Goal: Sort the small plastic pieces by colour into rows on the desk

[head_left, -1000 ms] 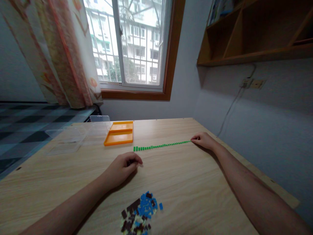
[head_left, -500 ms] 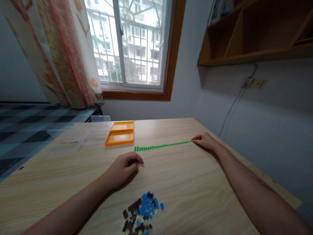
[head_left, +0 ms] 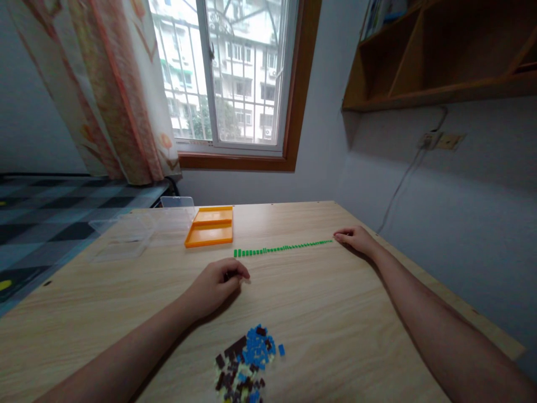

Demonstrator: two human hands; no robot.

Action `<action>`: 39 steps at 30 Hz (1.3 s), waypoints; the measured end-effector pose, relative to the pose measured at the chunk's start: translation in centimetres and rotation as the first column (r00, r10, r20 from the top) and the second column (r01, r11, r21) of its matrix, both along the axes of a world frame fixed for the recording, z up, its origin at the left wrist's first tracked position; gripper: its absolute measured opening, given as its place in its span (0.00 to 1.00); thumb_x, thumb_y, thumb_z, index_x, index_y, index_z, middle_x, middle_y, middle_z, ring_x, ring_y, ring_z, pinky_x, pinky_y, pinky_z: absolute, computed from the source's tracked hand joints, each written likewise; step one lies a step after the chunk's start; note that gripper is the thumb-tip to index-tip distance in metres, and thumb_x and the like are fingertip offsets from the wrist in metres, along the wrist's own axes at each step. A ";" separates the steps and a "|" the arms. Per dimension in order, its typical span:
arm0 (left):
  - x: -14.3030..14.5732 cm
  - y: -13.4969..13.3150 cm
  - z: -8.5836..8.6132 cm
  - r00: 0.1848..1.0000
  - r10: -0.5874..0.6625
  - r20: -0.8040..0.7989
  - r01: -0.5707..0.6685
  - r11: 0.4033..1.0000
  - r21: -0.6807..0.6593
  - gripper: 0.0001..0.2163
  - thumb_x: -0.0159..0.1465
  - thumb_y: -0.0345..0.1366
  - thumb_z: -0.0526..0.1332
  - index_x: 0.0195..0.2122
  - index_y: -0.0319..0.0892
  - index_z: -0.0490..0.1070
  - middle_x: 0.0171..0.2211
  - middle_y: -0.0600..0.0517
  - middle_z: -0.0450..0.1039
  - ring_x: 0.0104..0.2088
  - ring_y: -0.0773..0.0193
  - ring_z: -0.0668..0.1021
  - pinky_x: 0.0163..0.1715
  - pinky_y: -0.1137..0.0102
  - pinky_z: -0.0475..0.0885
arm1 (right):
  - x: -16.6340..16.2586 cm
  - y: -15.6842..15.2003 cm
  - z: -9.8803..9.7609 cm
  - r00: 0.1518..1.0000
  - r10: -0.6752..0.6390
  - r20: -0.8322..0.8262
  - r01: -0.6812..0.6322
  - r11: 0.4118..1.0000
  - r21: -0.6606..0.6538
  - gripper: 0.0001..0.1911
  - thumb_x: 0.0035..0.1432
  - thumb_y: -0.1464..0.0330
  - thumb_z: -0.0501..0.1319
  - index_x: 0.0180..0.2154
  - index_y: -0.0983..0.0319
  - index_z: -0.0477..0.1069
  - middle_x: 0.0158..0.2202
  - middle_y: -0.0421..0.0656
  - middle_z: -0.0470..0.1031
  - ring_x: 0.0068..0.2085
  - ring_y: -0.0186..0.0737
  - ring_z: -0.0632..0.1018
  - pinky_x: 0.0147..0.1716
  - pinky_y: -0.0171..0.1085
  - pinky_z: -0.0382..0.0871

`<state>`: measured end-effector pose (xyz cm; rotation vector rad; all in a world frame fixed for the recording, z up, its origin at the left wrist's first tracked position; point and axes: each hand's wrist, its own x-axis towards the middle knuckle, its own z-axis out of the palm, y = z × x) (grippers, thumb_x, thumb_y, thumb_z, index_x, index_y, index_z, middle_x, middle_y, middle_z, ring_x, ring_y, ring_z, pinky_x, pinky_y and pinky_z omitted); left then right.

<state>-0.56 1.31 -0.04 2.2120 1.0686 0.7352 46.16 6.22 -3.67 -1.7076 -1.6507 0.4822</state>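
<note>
A long row of small green bricks [head_left: 285, 247] runs across the table, larger pieces at its left end and tiny ones at its right. My right hand [head_left: 356, 240] is beside the right end of the row, thumb and index finger slightly parted, nothing visible between them. Nearer to me, below the row's left end, my left hand [head_left: 222, 282] rests on the table with its fingers curled. Something small and pale shows at its fingertips, too small to name. In front lies a pile of loose blue, dark brown and pale yellow bricks [head_left: 255, 350].
An orange divided tray [head_left: 208, 243] sits at the back left of the wooden table [head_left: 335, 313]. Clear plastic boxes [head_left: 119, 249] stand left of it. One blue brick [head_left: 281, 350] lies just right of the pile. A wall shelf [head_left: 419, 101] hangs at the upper right.
My right hand has drawn slightly away from the row's right end, where its fingertips were touching. My left hand keeps its place. The whole view has shifted a little.
</note>
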 end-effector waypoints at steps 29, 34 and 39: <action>0.2 -0.6 -0.5 0.990 -0.142 0.002 0.141 0.976 -0.166 0.09 0.56 0.39 0.66 0.33 0.39 0.79 0.30 0.51 0.75 0.31 0.64 0.73 0.33 0.70 0.68 | -15.8 -8.6 0.5 0.866 0.046 -0.498 0.006 0.995 0.104 0.32 0.51 0.39 0.62 0.17 0.60 0.62 0.14 0.35 0.56 0.17 0.30 0.56 0.16 0.34 0.52; -0.4 -1.7 0.2 0.958 -0.287 -0.018 0.279 0.942 -0.185 0.11 0.56 0.41 0.69 0.36 0.40 0.80 0.31 0.51 0.74 0.32 0.64 0.73 0.36 0.69 0.68 | -20.9 -8.3 1.0 0.863 0.190 -0.469 -0.141 0.981 0.136 0.31 0.54 0.43 0.60 0.16 0.61 0.63 0.15 0.37 0.58 0.20 0.33 0.61 0.23 0.35 0.57; -1.1 -2.2 0.7 0.912 -0.402 -0.085 0.393 0.913 -0.108 0.11 0.55 0.44 0.72 0.31 0.41 0.79 0.32 0.52 0.73 0.37 0.61 0.72 0.41 0.68 0.67 | -23.1 -7.0 1.3 0.863 0.252 -0.437 -0.198 0.966 0.166 0.29 0.56 0.46 0.59 0.16 0.60 0.64 0.16 0.37 0.60 0.23 0.35 0.64 0.26 0.36 0.58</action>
